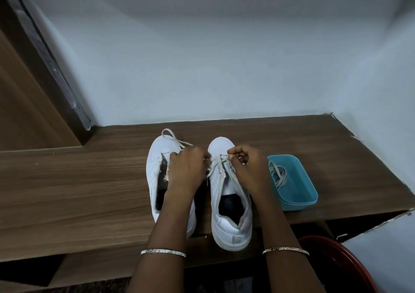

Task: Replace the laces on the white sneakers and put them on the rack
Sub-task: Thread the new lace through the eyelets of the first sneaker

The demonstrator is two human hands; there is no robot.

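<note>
Left hand (187, 164) and right hand (247, 164) pinching lace (219, 157), right sneaker (229, 220) lengthwise, toe toward wall (224, 67)

Brown wooden top (89, 191), two white sneakers (231, 214) side by side, blue tub (298, 200) just right

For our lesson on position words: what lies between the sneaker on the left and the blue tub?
The other white sneaker, its lace pinched by the left hand and right hand, in the head view.
</note>
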